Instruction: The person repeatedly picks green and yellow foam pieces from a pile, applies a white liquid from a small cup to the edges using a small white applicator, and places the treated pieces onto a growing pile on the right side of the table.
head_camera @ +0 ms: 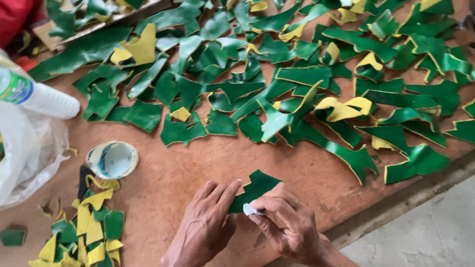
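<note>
A green leather-like cut piece (258, 186) with a yellow edge lies on the brown board near its front edge. My left hand (207, 222) presses flat on the piece's left end, fingers together. My right hand (287, 220) lies over its right part and pinches a small white object (251, 210) between thumb and fingers, its tip against the piece.
Many green and yellow cut pieces (297, 79) cover the far half of the brown board (168, 178). A small round cup (113, 159) stands at the left, a heap of scraps (94, 227) below it, and a plastic bottle (39, 96) on a clear bag. The grey floor (425, 232) is at the right.
</note>
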